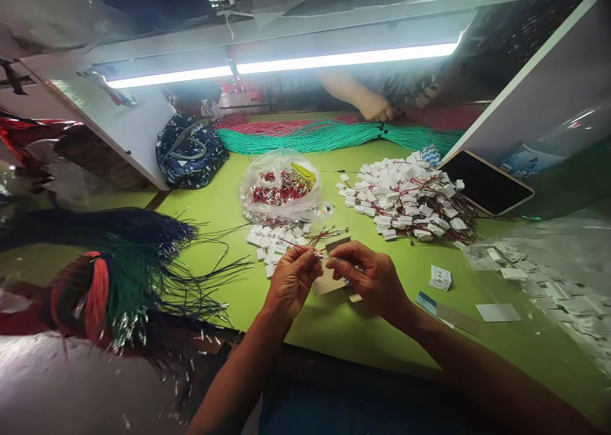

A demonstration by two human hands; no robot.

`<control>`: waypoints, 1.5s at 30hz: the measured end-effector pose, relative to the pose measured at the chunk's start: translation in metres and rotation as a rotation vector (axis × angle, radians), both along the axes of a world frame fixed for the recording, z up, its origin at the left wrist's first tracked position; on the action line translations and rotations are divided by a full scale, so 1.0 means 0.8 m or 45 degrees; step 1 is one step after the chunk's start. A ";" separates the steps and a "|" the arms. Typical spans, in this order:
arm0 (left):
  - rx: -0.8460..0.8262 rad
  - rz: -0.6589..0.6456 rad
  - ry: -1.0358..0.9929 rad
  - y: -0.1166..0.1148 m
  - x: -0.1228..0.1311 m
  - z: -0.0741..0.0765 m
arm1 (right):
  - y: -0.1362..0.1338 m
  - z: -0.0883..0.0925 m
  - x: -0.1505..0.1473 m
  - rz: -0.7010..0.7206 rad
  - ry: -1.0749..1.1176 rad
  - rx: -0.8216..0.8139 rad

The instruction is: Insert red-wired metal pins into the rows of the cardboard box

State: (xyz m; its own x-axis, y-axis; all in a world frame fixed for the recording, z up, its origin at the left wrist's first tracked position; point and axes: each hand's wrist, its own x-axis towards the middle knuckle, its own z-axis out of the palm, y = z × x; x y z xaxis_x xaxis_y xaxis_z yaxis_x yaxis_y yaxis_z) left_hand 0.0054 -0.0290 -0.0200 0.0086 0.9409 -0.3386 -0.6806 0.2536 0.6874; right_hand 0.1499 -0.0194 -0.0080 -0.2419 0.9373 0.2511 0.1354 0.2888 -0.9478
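Here, the left hand [291, 281] and right hand [370, 276] both pinch one thin red wire [300, 248].

Left hand [291, 282] and right hand [370, 277] angle inward — wrists raised, fingers [311, 261] almost meeting.

You've got a thin red wire [296, 247] pinched in your left hand [292, 281], running out at a slant, with a small shiny metal terminal [323, 255] crimped on the end. Your right hand [370, 279] sits just beside it, fingertips [337, 255] right up at the terminal, though I can't really tell if they're gripping it. A tan card [328, 282] sits behind, and small white rectangular blocks [272, 247] lie just past your left hand on the green workbench [363, 333].
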 end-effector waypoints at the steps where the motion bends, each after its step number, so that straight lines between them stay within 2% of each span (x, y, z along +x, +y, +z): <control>1: 0.011 0.000 0.017 0.000 0.000 0.000 | 0.000 0.000 0.000 -0.015 0.003 -0.008; 10: 0.132 0.075 0.140 -0.003 0.005 0.001 | -0.003 -0.005 -0.007 -0.024 0.363 -0.252; 16: 0.202 0.168 0.194 -0.005 0.011 -0.004 | -0.007 -0.004 -0.013 -0.033 0.444 -0.244; 20: 0.246 0.229 0.170 -0.008 0.015 -0.008 | -0.011 -0.003 -0.015 -0.041 0.413 -0.198; 29: 0.361 0.199 0.305 -0.013 0.009 -0.008 | -0.017 0.002 -0.011 -0.025 0.130 0.041; 33: 0.382 0.197 0.302 -0.013 0.007 -0.006 | -0.019 0.004 -0.011 0.009 0.164 -0.014; 39: 0.363 0.181 0.285 -0.009 0.008 -0.006 | -0.010 0.012 -0.007 0.125 0.215 -0.201; 43: 0.302 0.089 0.288 -0.005 -0.003 0.000 | 0.012 0.014 0.009 0.138 0.082 -0.210; 45: 0.288 0.190 0.284 -0.003 -0.014 0.003 | 0.032 0.013 0.023 0.100 -0.015 -0.170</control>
State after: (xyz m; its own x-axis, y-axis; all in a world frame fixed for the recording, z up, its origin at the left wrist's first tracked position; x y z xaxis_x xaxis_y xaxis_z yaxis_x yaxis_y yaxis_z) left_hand -0.0058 -0.0314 -0.0177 -0.1851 0.9777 -0.0993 -0.5256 -0.0131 0.8506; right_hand 0.1685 0.0061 0.0025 -0.3179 0.9403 0.1219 0.1287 0.1701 -0.9770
